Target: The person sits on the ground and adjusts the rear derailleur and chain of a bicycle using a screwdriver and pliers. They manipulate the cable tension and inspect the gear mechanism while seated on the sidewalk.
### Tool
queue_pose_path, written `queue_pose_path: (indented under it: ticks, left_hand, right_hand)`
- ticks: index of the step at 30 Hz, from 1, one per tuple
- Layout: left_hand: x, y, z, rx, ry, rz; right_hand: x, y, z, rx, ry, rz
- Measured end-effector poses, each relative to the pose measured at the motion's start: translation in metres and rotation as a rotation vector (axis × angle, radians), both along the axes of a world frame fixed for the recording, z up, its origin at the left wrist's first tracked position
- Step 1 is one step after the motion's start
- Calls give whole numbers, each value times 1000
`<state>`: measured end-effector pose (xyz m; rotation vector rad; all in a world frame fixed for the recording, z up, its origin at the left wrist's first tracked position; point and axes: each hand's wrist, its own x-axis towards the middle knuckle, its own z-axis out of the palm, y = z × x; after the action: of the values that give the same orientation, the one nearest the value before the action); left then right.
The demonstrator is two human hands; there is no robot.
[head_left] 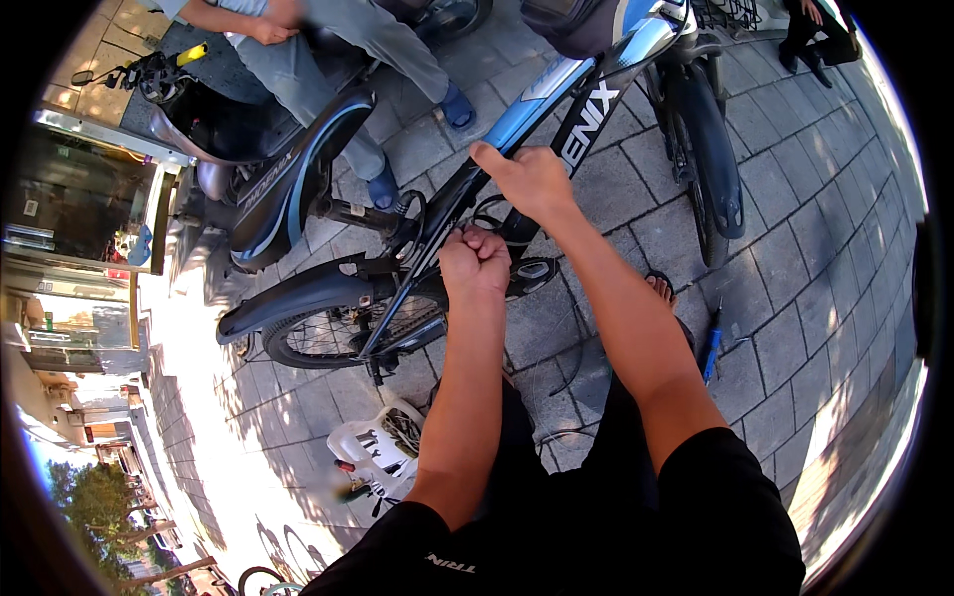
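Note:
A black and blue bicycle (542, 94) stands across the upper middle, its front wheel at the right and rear wheel (308, 333) at the left. My right hand (532, 184) is closed around the frame's upper tube, thumb on top; its other fingers are mostly hidden. Lower and to the left, my left hand (475, 260) is curled shut close to the frame below the tube. Whatever it may hold is hidden by the fingers. Thin black cables (489, 211) loop out beside both hands. The saddle (303, 189) lies left of my hands, on its seat post.
A blue-handled tool (712, 350) lies on the paving at right. At lower left sits a cut white plastic container (383, 442) with tools. Someone in blue slippers (457, 106) sits by a scooter (224, 124) at upper left. Another person's dark-clothed legs (820, 45) show at upper right.

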<state>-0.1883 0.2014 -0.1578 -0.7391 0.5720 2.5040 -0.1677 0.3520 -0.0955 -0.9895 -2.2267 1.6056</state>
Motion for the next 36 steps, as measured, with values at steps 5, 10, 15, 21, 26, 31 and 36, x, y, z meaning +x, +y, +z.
queue_pose_path:
  ticks: [5,10,15,21,26,31,36]
  left_hand:
    - [24,-2,18,-88,80,-97]
    - [27,-16,29,-231,167,-284]
    - [31,-24,20,-237,190,-353]
    - [29,-32,21,-186,207,-379]
    - [28,-31,24,-200,212,-390]
    - [32,-30,34,-215,200,-372]
    - [29,-33,25,-199,212,-376]
  right_hand:
    - [12,7,-6,-43,100,127]
    - [49,12,-16,68,364,302]
    - [83,-1,6,116,443,336]
    - [92,-16,3,377,479,345]
    - [88,-24,3,385,385,314]
    - [83,-26,-4,385,384,320]
    - [79,-31,-8,376,442,297]
